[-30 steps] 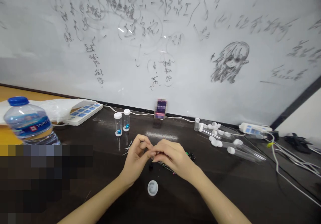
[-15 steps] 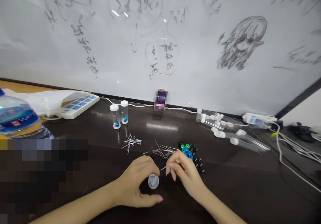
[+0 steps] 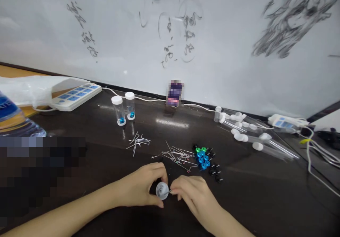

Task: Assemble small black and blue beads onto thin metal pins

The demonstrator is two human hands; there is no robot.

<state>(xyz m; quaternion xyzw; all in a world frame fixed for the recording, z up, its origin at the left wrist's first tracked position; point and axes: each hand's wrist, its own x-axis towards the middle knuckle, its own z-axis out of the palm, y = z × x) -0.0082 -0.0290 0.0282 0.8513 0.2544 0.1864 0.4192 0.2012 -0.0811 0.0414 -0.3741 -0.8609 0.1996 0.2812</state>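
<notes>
Right hand [image 3: 192, 194] is pinching a thin rod [image 3: 169, 192] between thumb and fingertips, just right of the small cup [image 3: 161, 190]. Rod's long axis is running roughly sideways, tip pointing left across the cup's mouth, which is facing up. Left hand [image 3: 146, 184] is curling around the cup's left side; view's poor, can't tell if its fingers are gripping. Bent wires [image 3: 177, 155] are lying beyond the cup, blue knobs [image 3: 203, 159] beyond and right.

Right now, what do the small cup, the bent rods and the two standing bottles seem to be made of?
Small cup: probably plastic; whitish, cloudy, translucent.
Bent rods: likely metal; silvery, with bright glints.
Standing bottles: clear, smooth plastic or glass, as blue pieces show inside; I cannot tell which.
</notes>
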